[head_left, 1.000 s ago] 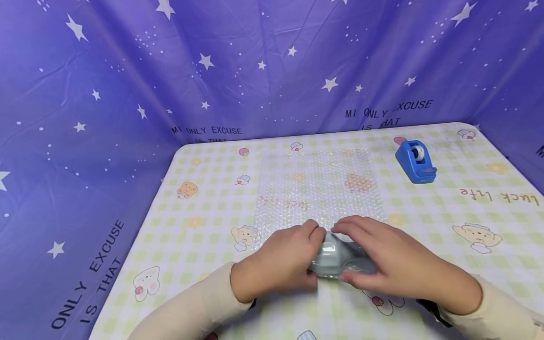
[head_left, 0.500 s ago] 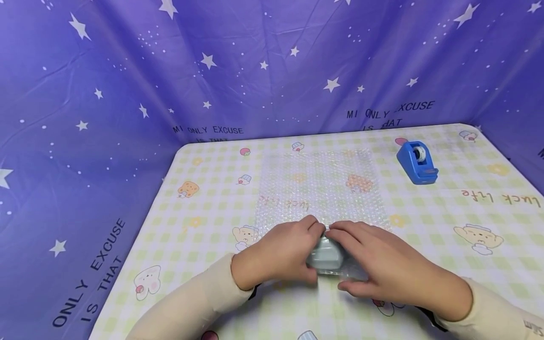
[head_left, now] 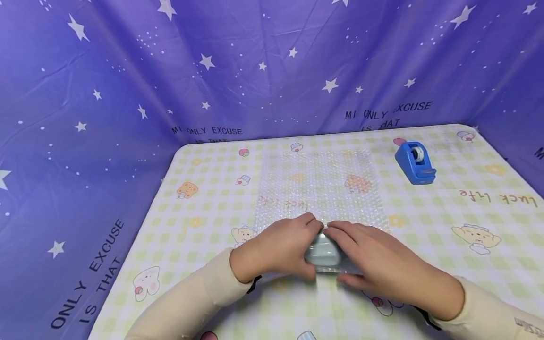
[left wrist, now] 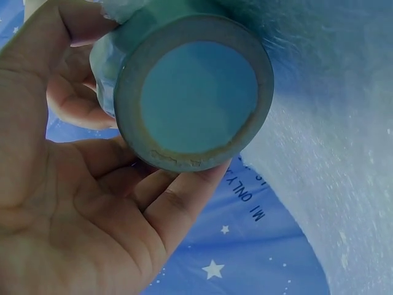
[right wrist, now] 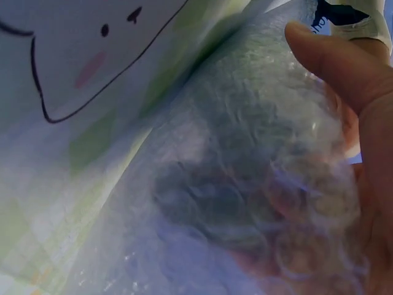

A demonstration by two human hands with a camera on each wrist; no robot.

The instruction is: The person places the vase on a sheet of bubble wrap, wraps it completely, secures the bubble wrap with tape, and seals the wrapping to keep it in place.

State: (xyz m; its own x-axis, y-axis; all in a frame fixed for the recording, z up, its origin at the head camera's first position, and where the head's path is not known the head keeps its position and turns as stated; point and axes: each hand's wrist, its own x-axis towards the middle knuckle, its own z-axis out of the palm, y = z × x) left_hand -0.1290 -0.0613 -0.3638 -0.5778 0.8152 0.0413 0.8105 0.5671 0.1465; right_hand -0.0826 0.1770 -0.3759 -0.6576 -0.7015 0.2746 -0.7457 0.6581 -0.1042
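A pale grey-green cup (head_left: 324,251) lies on its side in bubble wrap between the hands, near the front of the table. My left hand (head_left: 278,248) grips its left end, thumb at the front and fingers over the top. In the left wrist view, that hand (left wrist: 92,215) is around the cup's round flat end (left wrist: 199,98). Curved over the wrapped cup from the right is my right hand (head_left: 384,264). The right wrist view has this hand (right wrist: 374,117) against clear bubble wrap (right wrist: 184,246), with a blurred dark shape under the film.
Beyond the hands, a flat stretch of bubble wrap (head_left: 314,174) covers the middle of the checked tabletop (head_left: 212,198). A blue tape dispenser (head_left: 416,163) stands at the back right. A purple star-patterned curtain (head_left: 263,94) hangs behind the table.
The wrapped cup has shifted slightly left and turned. My right hand has moved left over it, its fingertips nearer my left hand, which has moved little.
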